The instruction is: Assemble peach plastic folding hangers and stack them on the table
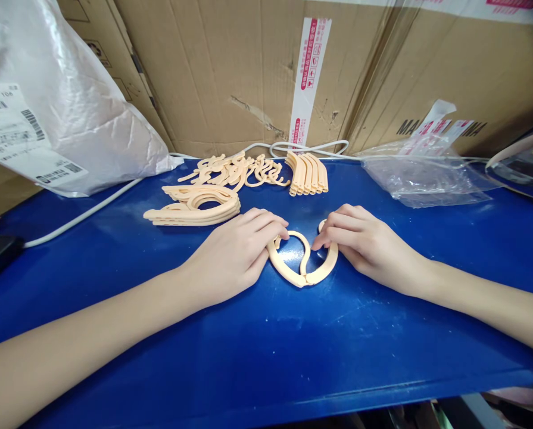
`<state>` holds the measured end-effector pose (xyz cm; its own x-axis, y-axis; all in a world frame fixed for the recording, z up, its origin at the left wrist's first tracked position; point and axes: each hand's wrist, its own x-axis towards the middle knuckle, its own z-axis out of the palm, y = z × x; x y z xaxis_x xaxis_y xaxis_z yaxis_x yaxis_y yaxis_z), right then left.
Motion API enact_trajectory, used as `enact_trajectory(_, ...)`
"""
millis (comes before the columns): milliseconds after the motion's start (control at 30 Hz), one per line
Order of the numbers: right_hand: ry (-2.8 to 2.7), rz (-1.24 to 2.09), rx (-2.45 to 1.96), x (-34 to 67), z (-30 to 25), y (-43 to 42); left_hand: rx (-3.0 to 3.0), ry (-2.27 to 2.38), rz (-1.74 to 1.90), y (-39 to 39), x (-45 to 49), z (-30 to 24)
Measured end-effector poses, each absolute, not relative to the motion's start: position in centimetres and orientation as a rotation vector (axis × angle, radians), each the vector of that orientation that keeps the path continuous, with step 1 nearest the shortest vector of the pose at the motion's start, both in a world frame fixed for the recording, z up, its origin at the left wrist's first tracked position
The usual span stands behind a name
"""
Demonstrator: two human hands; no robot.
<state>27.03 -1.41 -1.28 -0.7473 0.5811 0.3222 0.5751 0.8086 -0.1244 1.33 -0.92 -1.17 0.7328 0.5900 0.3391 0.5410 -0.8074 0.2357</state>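
On the blue table, a cream plastic folding hanger (286, 269) lies with its two curved arms meeting at the bottom and a slim S-shaped hook rising between them. My left hand (242, 250) is closed on its left arm, fingers over the upper end. Around the right arm, my right hand (371, 244) has its fingers curled, the thumb side lying toward the table. Both hands partly hide the outer ends of the hanger. Just beyond my left hand sits a stack of folded cream hangers (190, 214).
Behind lie a loose pile of cream hooks (230, 170) and a row of curved hanger arms (308, 173). A clear plastic bag (422, 182) rests at right, a white parcel bag (83, 113) at left. Cardboard boxes (230, 65) wall the back, with a white cable (83, 215) running along.
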Motion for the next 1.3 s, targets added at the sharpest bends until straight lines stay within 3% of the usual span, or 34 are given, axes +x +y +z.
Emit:
enact_trajectory(467, -2.526, 0.031, -0.873, 26.91, -1.40, -1.35, 2.815, 0.918, 0.607, -0.95, 1.30, -1.30)
enact_trajectory(967, -2.309, 0.267, -1.142, 26.70, -0.84, -1.74, 2.807, 0.964, 0.634, -1.24, 1.38, -1.16)
enact_trajectory(1300, -2.372, 0.289, -1.034, 26.54, -0.48, -2.19, 2.818, 0.906, 0.605, -1.27, 1.52, -0.96)
